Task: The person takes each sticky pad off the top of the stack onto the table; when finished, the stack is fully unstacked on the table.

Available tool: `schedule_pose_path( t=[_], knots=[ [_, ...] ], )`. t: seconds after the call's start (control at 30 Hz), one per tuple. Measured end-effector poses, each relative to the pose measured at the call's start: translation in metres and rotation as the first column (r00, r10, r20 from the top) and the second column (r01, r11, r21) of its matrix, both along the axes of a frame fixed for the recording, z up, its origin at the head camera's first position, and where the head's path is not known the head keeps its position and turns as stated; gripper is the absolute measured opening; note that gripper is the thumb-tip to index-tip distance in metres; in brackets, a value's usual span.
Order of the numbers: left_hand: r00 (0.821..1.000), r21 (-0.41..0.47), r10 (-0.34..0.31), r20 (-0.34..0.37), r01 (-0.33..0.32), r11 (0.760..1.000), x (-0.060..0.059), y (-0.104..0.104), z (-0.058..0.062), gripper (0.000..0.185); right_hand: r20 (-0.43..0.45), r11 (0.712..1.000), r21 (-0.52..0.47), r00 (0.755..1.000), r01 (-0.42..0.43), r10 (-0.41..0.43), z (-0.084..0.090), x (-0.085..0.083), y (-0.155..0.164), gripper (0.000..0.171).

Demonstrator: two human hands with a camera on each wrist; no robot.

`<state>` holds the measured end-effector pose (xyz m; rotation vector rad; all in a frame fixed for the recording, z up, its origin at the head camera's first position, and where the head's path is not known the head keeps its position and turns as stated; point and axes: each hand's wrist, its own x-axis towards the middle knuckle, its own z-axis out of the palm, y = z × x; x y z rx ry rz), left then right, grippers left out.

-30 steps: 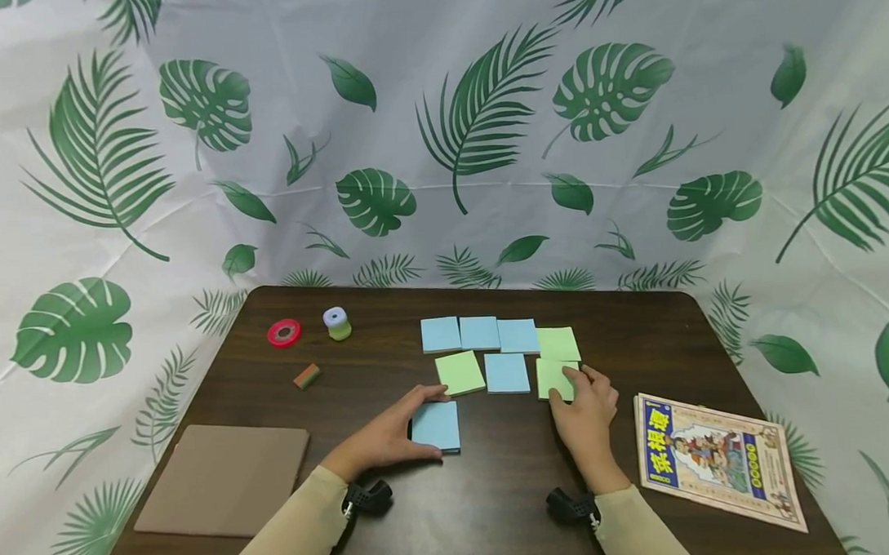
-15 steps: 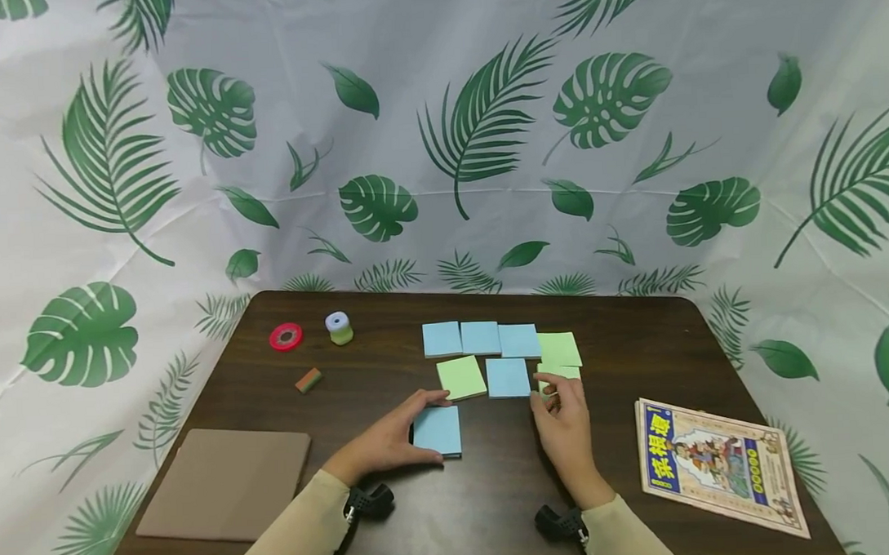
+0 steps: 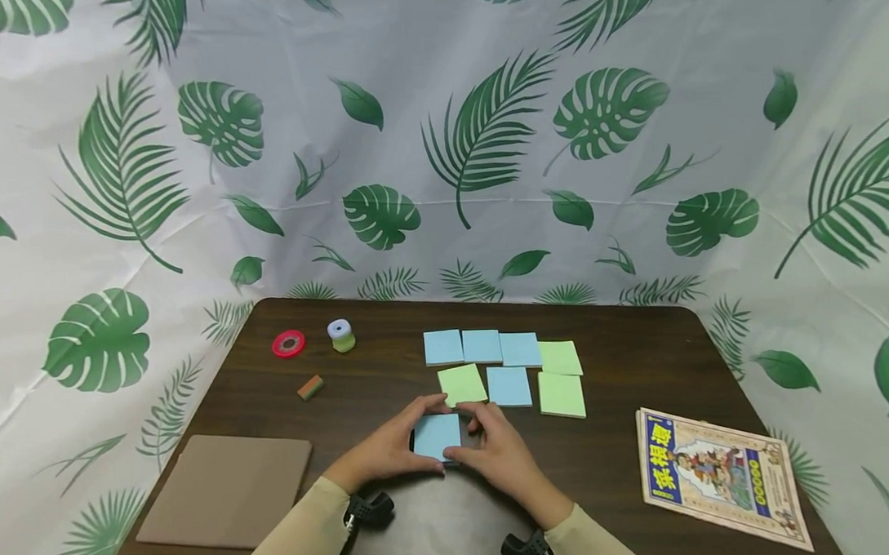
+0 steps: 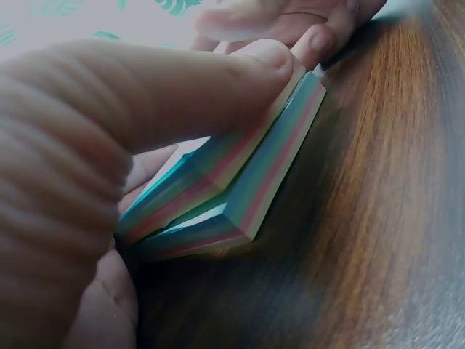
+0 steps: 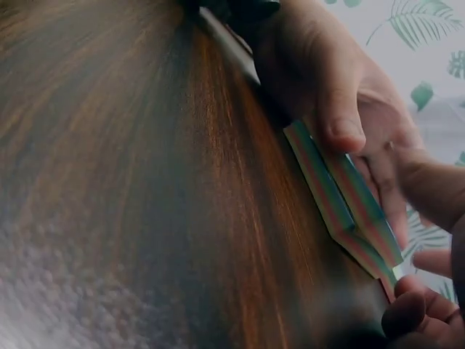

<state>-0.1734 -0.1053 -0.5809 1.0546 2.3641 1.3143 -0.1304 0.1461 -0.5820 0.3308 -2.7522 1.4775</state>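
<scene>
In the head view, a blue sticky note pad [image 3: 437,435] lies near the middle of the table on top of another pad. My left hand [image 3: 384,444] grips it from the left, thumb along the near edge and fingers at the far edge. From the right, my right hand [image 3: 500,453] has its thumb on the near right corner and fingers curled by the far one. The left wrist view shows two striped-edge pads, the upper pad [image 4: 211,171] slightly askew over the lower pad [image 4: 269,171]. In the right wrist view, the left thumb [image 5: 341,123] presses the upper pad's edge.
Behind the hands are blue pads [image 3: 480,346] in a row, with green pads [image 3: 562,394] beside and below. Left stand a red ring-shaped item [image 3: 288,343], a small white-and-green spool [image 3: 341,335], a striped block [image 3: 311,387] and a brown board [image 3: 227,489]. Right lies a booklet [image 3: 723,476].
My right hand has left the green pad at the right and moved left to the blue pad that my left hand grips. The left hand has stayed in place.
</scene>
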Motion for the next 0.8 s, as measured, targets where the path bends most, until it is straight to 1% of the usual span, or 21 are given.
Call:
schedule_pose_path(
  t=[0.07,0.17,0.27,0.33,0.43,0.57,0.7,0.8],
  knots=[
    [1.000,0.009,-0.001,-0.013,0.001,1.000,0.000,-0.001,0.001,0.105,-0.035,0.997,0.070,0.999,-0.031,0.033,0.001,0.002,-0.001,0.074],
    [1.000,0.012,-0.002,-0.025,0.002,1.000,-0.001,0.000,0.002,0.104,-0.076,0.988,0.148,0.995,-0.054,0.066,0.001,0.003,-0.001,0.078],
    [1.000,0.003,-0.004,-0.019,0.004,1.000,-0.002,0.000,0.003,0.104,-0.094,0.980,0.188,0.992,-0.064,0.083,0.002,0.002,0.000,0.080],
    [1.000,0.000,-0.002,-0.020,0.002,1.000,-0.002,0.000,0.003,0.104,-0.090,0.980,0.188,0.992,-0.069,0.087,0.002,0.001,0.000,0.079],
    [1.000,0.002,-0.004,-0.027,0.004,1.000,-0.003,0.000,0.003,0.104,-0.057,0.988,0.136,0.995,-0.074,0.082,0.003,0.000,0.001,0.076],
    [1.000,-0.002,-0.004,-0.011,0.004,1.000,-0.002,-0.001,0.001,0.104,0.026,0.996,-0.003,0.996,-0.088,0.088,0.001,0.001,0.006,0.073],
    [1.000,-0.025,0.016,0.023,-0.016,1.000,-0.001,-0.001,0.001,0.105,0.077,0.987,-0.113,0.989,-0.116,0.125,-0.001,0.001,0.012,0.074],
    [0.999,-0.038,0.031,0.037,-0.030,0.999,-0.001,0.000,0.002,0.107,0.069,0.977,-0.182,0.990,-0.111,0.126,0.000,0.001,0.016,0.067]
  ],
)
